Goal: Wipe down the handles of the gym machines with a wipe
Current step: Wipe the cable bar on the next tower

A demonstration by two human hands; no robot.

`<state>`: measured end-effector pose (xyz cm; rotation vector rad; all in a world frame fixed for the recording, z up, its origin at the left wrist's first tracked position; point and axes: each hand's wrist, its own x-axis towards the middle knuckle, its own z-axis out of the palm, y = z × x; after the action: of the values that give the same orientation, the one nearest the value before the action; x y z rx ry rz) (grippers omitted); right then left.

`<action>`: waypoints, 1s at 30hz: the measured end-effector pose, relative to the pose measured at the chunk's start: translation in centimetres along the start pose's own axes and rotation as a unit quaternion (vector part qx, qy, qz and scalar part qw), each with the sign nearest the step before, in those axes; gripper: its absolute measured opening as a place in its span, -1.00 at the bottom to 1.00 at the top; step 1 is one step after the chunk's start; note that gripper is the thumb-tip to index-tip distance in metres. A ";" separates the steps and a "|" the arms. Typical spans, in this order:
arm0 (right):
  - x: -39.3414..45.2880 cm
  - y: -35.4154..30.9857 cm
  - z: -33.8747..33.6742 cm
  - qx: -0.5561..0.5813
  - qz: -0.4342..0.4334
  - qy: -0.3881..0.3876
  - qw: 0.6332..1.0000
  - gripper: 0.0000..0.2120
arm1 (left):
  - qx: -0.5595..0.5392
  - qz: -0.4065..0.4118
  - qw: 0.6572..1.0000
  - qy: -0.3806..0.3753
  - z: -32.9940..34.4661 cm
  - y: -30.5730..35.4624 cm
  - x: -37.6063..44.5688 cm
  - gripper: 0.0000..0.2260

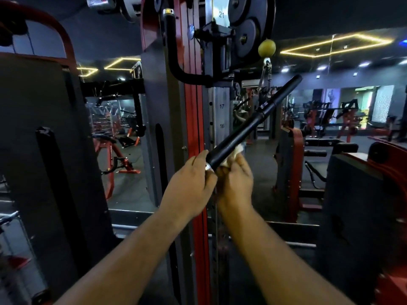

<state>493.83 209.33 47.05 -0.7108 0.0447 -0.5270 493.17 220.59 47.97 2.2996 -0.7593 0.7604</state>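
Gripping the near end of the straight bar handle (253, 123) with our left hand (189, 186), we see in the head view that the fingers curl over the chrome end cap and the black grip just beyond it. Our right hand (236, 183) sits just right of the left, its fingers closed around a white wipe (233, 153) that is pressed against the underside and right face of the black grip. Part of the wipe shows beyond the fingers, touching the bar.

The bar handle runs diagonally from the near centre, at our hands, up and to the far right. It hangs at its middle from a metal clip (266, 72) below a yellow ball stopper (266, 48) on the cable.

Behind the bar stands the red upright (193, 119) of the cable machine, with a silver numbered column (221, 111) beside it showing 16, 17 and 21. A black curved handle (174, 51) is mounted on the carriage at the upper centre, and round pulleys (247, 25) sit to its right.

A dark weight shroud (44, 128) fills the left. Red and black machines (319, 119) stand at the far right under yellow ceiling light strips (337, 44).
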 end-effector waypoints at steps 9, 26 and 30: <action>3.2 -0.8 0.3 0.024 0.000 0.016 1.000 -0.74 | 0.003 0.010 1.000 -0.019 1.0 -0.9 0.8 -0.46; -0.4 10.7 6.6 -0.259 -0.165 -0.130 0.943 -0.76 | 0.079 0.153 0.983 -0.067 -10.4 -11.7 3.8 -0.42; 2.1 11.5 10.3 -0.353 -0.227 -0.120 0.900 -0.73 | 0.105 0.140 0.982 -0.066 -14.4 -16.3 6.1 -0.38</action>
<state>503.02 221.86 47.89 -1.5153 -0.1760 -0.8814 503.37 239.13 55.82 2.4827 -1.1280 0.8523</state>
